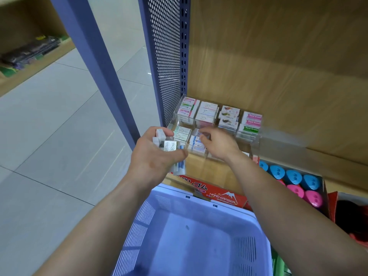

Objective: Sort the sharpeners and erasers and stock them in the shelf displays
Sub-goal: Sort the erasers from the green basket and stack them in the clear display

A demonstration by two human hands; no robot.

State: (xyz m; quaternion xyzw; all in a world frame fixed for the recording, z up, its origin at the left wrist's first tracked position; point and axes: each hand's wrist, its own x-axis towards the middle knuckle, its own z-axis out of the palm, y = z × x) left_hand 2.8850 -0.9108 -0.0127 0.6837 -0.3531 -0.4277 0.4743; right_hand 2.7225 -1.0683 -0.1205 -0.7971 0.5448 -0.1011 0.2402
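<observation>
A clear acrylic display (256,140) with several compartments stands on the wooden shelf, filled with boxed erasers (207,114). My left hand (157,156) grips a bundle of several small eraser boxes (169,145) just left of the display's front row. My right hand (219,144) reaches into a front compartment, its fingertips pinching a small eraser (201,133) there. A tray of blue and pink round sharpeners (292,180) sits to the right on the shelf.
A lavender plastic basket (199,236) sits below my arms. A red Hard Eraser carton (221,194) lies at the shelf's front edge. A blue perforated shelf panel (165,56) stands left of the display. Tiled floor lies to the left.
</observation>
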